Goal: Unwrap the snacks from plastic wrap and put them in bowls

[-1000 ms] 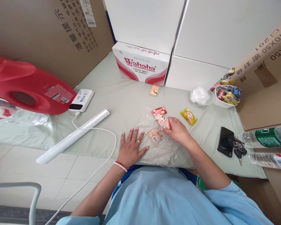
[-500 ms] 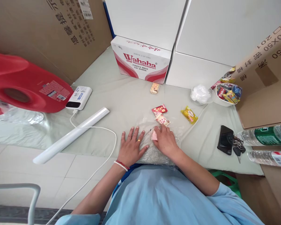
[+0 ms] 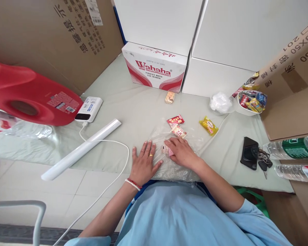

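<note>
My left hand (image 3: 143, 162) lies flat, fingers spread, on the left edge of a clear plastic bag (image 3: 178, 169) spread on the pale green table cover (image 3: 133, 106). My right hand (image 3: 181, 152) rests on top of the bag with its fingers curled over a small pink snack packet (image 3: 166, 149). Just beyond the fingers lie a beige-and-red packet (image 3: 179, 131) and a red packet (image 3: 175, 119). A yellow packet (image 3: 208, 125) lies farther right, and a tan one (image 3: 169, 97) near the boxes.
A Wahaha carton (image 3: 154, 70) and white boxes (image 3: 220, 44) stand at the back. At left are a red jug (image 3: 28, 94), a power bank (image 3: 89, 109) with cable, and a white tube (image 3: 80, 149). At right sit a snack bowl (image 3: 248, 102), crumpled plastic (image 3: 220, 103), black case with keys (image 3: 249, 153), water bottles (image 3: 292, 148).
My right hand came back from the packets at the bag's far edge to the bag's middle, bringing a pink packet with it. The left hand stayed flat on the bag.
</note>
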A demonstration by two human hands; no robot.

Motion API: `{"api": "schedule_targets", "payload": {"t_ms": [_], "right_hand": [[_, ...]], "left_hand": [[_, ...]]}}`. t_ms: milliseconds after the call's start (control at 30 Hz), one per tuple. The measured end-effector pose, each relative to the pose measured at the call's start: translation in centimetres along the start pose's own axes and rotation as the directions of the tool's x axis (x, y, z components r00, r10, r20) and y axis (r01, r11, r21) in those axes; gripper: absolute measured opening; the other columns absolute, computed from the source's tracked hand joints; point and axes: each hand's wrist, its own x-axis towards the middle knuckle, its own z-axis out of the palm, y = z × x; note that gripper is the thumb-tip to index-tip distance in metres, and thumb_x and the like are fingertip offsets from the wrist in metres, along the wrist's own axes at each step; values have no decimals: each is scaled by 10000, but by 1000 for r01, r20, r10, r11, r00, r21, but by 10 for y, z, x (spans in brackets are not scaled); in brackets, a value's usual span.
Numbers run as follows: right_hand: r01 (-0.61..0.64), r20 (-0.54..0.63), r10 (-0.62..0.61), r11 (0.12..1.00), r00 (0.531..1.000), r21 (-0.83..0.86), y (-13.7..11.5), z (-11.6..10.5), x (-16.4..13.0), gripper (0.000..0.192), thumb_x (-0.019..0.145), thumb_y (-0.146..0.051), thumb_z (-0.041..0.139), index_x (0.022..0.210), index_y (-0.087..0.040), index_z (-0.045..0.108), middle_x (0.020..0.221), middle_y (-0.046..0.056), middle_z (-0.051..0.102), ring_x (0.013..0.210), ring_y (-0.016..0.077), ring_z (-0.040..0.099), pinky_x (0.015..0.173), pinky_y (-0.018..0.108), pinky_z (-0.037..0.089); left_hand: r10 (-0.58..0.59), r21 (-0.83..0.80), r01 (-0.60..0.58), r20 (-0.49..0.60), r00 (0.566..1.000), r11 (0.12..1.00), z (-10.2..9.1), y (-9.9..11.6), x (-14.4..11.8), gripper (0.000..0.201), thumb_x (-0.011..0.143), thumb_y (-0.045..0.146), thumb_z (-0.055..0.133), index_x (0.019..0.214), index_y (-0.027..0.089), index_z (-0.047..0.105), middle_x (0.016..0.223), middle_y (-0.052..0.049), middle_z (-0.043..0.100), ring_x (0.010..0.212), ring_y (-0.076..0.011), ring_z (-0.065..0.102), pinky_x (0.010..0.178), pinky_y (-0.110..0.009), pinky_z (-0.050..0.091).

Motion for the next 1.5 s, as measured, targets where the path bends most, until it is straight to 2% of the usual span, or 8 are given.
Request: {"api": "schedule_targets", "payload": {"t_ms": [100, 300, 600, 933, 1067, 1200, 1333, 1500], "right_hand": [[15, -52, -12, 998, 999, 62, 5, 1, -5, 731, 900, -373, 744, 1548, -220, 443, 1572, 171, 427, 1410, 331, 393, 1137, 518, 380], [-53, -122, 64, 995, 990, 85, -2, -5, -7, 480, 944, -370, 704, 1376, -188, 603, 1250, 132, 644, 1197, 317, 502, 1009, 462, 455], [25, -71, -27, 999, 997, -37, -19, 14, 5, 624, 929, -364, 730, 1482, -180, 509, 1320, 153, 605, 1260, 329, 483, 1078, 499, 402], [77, -32, -78, 996, 996, -43, -3, 11, -6, 629, 926, -320, 727, 1496, -179, 503, 1369, 156, 598, 1294, 327, 490, 1156, 535, 368], [118, -110, -111, 991, 988, 56, -4, -4, -22, 719, 941, -425, 712, 1553, -167, 435, 1533, 190, 489, 1456, 343, 382, 1243, 602, 258], [276, -160, -244, 934, 956, 225, 3, -20, -70, 728, 951, -501, 681, 1561, -201, 420, 1554, 177, 475, 1473, 310, 390, 1228, 544, 348], [289, -57, -284, 923, 957, 253, 23, 2, -121, 511, 949, -331, 697, 1427, -198, 575, 1494, 171, 530, 1417, 295, 453, 1141, 487, 475], [224, -258, -142, 919, 956, 324, 43, 33, -147, 229, 1004, -168, 554, 1163, -208, 713, 1271, 148, 660, 1214, 255, 587, 1005, 447, 556]], "left_hand": [[-11, -6, 11, -8, 1000, 1000, -2, -1, -9, 724, 1022, 554, 409, 1620, 151, 347, 1662, -211, 350, 1541, -385, 350, 1235, -717, 98], [-47, 7, 47, 23, 999, 999, -13, -2, -26, 622, 1040, 529, 388, 1586, 231, 423, 1669, -156, 368, 1541, -382, 349, 1206, -752, 134], [-70, -59, 71, 32, 997, 996, -9, -7, -31, 596, 1055, 464, 361, 1606, 240, 388, 1653, -157, 403, 1540, -337, 368, 1247, -679, 160], [-298, -532, 288, 71, 952, 796, -42, -42, -25, 555, 1040, 558, 394, 1443, 214, 560, 1497, -120, 607, 1384, -262, 579, 1159, -469, 474], [12, -354, -41, -84, 996, 934, -58, -46, -32, 591, 982, 571, 549, 1481, 255, 536, 1576, -115, 525, 1500, -296, 440, 1249, -512, 356], [421, -205, -395, 106, 901, 896, -49, -51, -49, 763, 912, 581, 667, 1575, 288, 430, 1650, -134, 419, 1510, -321, 425, 1267, -549, 301], [420, -175, -401, 93, 903, 899, -34, -61, -57, 379, 988, 258, 566, 1361, 256, 634, 1614, -123, 478, 1502, -278, 446, 1259, -528, 324], [356, -370, -331, 0, 935, 868, -42, -61, -41, 224, 1016, 204, 516, 1112, 263, 710, 1350, -48, 714, 1347, -211, 611, 1203, -452, 439]]}}
